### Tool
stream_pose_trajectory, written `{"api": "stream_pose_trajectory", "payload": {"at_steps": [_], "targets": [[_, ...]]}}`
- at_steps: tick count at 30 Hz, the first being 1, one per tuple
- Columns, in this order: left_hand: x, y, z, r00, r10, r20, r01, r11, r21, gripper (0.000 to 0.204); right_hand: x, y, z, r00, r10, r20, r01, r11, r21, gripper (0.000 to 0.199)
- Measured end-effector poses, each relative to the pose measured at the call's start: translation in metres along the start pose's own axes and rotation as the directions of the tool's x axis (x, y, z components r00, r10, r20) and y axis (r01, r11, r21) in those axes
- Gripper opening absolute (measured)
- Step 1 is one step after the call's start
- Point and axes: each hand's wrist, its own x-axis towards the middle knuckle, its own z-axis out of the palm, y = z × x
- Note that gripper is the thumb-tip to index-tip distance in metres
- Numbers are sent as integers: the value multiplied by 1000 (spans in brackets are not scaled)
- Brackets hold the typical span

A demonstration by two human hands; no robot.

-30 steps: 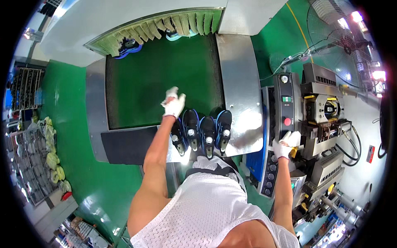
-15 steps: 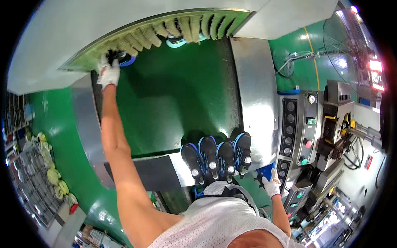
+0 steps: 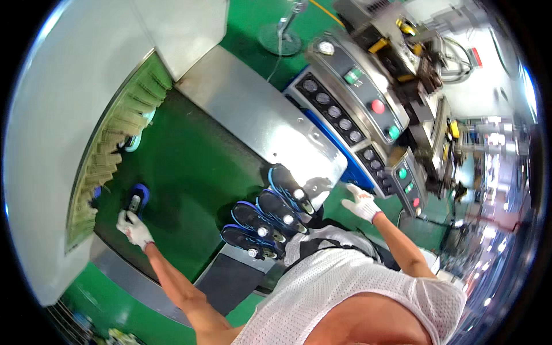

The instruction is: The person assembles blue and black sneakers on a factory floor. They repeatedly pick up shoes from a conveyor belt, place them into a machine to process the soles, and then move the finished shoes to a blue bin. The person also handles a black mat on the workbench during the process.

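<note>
On the green conveyor belt (image 3: 190, 155), my gloved left hand (image 3: 135, 231) grips the near end of a dark shoe (image 3: 137, 198) with a blue sole edge, close to the strip curtain. My gloved right hand (image 3: 362, 203) is open and holds nothing, its fingers apart beside the gauge panel of a machine. Between my hands, at the belt's near end, several black shoes (image 3: 287, 183) with blue trim lie side by side in a slanted row. Pale round knobs show at their near ends.
A curtain of yellow-green strips (image 3: 118, 141) hangs from the white machine housing (image 3: 75, 98); a light-blue-edged shoe (image 3: 135, 141) shows at it. A metal side plate (image 3: 241, 103) borders the belt. Control panels (image 3: 351, 86) with gauges and buttons stand at right. A fan base (image 3: 280, 41) stands beyond.
My view has turned to the right. My left hand has drawn back from the strip curtain with the shoe. My right hand now shows open fingers beside the gauge panel.
</note>
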Motion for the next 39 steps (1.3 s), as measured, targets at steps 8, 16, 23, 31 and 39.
{"api": "stream_pose_trajectory", "payload": {"at_steps": [8,16,23,31,39], "targets": [[-165,307,-85,743,555,373,-327,788,-521,24,-21,-115,-49,849,-463,-255,520,818,246,81],[-341,575,-142,-201,979,-46,-521,-146,-841,35,-46,-2,-90,658,-23,-752,661,496,563,51],[-492,725,-189,-256,925,-281,-263,-346,-900,59,-182,162,-100,878,341,-335,456,-387,801,66],[-665,869,-63,-223,950,219,-216,171,-961,67,-207,271,2,668,718,-198,694,-505,512,46],[-778,1001,85,95,868,487,-511,462,-724,74,-252,306,-39,591,783,-193,783,-501,369,75]]}}
